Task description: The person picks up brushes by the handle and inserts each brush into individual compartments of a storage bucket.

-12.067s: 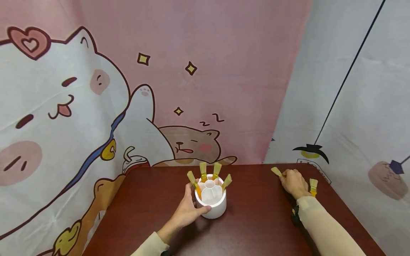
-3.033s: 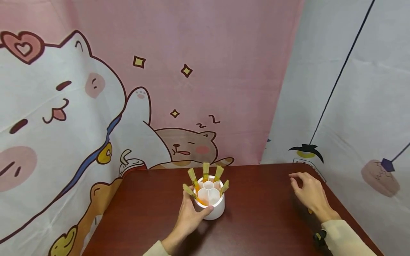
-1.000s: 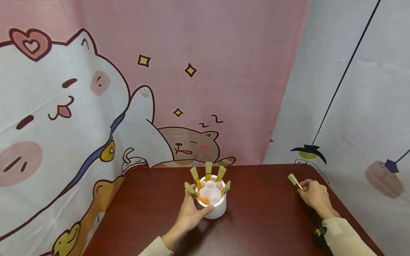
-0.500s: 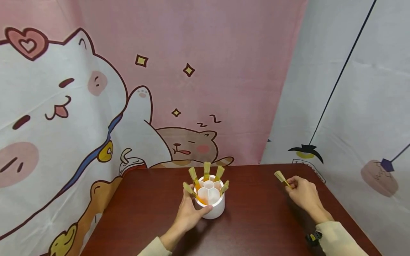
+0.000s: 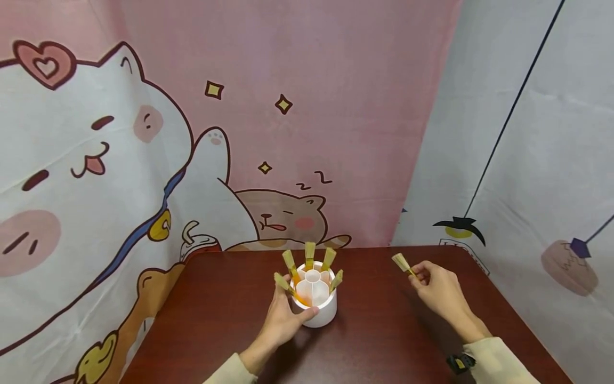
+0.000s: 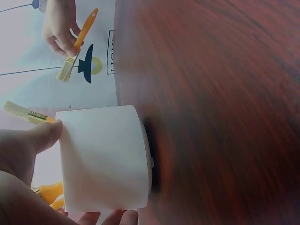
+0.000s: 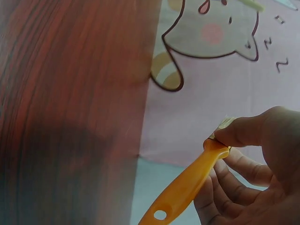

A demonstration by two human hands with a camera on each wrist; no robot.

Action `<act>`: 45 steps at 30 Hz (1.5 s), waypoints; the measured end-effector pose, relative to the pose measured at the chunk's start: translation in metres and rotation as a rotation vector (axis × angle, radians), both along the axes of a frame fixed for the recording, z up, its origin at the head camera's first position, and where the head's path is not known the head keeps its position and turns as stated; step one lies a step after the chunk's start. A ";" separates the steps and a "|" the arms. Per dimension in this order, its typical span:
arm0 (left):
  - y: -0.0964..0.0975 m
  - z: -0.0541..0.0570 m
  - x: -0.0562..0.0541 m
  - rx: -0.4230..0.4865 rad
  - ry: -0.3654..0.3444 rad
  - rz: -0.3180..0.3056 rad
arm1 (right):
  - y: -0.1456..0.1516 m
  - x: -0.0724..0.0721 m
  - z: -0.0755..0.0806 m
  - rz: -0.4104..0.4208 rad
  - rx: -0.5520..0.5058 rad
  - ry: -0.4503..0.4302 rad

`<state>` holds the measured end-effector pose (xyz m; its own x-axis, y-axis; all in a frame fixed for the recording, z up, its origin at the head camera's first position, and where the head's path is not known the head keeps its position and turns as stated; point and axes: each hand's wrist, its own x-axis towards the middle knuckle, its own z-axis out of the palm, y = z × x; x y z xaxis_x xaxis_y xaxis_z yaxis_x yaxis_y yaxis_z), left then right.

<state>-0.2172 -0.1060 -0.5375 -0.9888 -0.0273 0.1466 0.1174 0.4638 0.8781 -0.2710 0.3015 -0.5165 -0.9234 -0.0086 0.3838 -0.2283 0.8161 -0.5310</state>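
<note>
A round white compartmented holder (image 5: 324, 317) stands on the table, several paintbrushes (image 5: 309, 252) leaning outward in it, bristles up. My left hand (image 5: 283, 321) grips its left side, thumb near the front rim; the left wrist view shows fingers curled under the far side of its smooth wall (image 6: 105, 159). Well to the right, my right hand (image 5: 443, 293) pinches another paintbrush (image 5: 402, 262) near its metal collar. That brush is raised above the table, pale bristles pointing up and left. Its orange handle (image 7: 187, 180), with a hole at the end, hangs free in the right wrist view.
The dark red-brown table (image 5: 374, 341) reaches back to a cartoon-printed cloth (image 5: 364, 133). A grey-white cloth side (image 5: 537, 176) borders the table on the right. The table's right edge slants forward beside my right arm.
Another brush joined those in the holder between the oldest frame and three seconds ago. My right hand, holding nothing then, now pinches a brush and has moved left. My left hand stays on the holder.
</note>
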 end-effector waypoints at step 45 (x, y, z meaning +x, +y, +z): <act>-0.006 0.002 -0.003 -0.030 -0.007 -0.030 | -0.105 0.065 0.071 0.338 -0.076 0.336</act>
